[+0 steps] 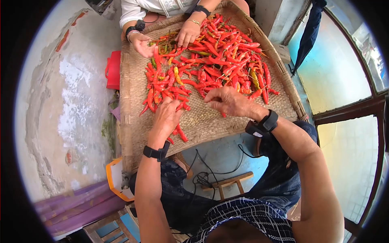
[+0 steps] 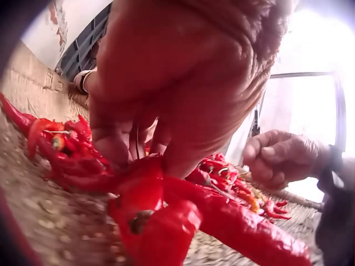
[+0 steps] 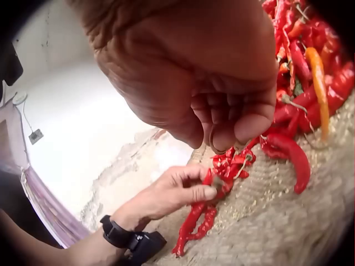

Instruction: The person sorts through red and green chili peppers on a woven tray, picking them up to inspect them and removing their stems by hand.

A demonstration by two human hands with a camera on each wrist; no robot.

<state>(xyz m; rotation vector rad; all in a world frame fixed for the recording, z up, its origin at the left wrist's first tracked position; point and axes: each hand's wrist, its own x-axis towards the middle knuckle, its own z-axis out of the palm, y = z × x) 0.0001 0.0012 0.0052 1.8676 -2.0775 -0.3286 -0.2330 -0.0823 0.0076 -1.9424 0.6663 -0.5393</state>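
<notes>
Red chili peppers (image 1: 227, 56) cover much of a woven tray (image 1: 210, 125), with a smaller pile (image 1: 162, 81) on its left side. At the near edge of that pile, my left hand (image 1: 164, 117) holds a red chili pepper (image 2: 150, 183) between thumb and fingers. More red peppers (image 1: 180, 133) lie under and beside this hand. To its right, my right hand (image 1: 233, 101) hovers over the tray near the big pile. Its fingers are curled toward the thumb in the right wrist view, and no pepper shows between them.
Across the tray, another person's hands (image 1: 188, 33) reach among the peppers, near some green ones (image 1: 165, 46). A plastered wall (image 1: 77, 105) stands at left, windows (image 1: 348, 158) at right. Below the tray are a wooden stool (image 1: 229, 181) and black cables (image 1: 202, 177).
</notes>
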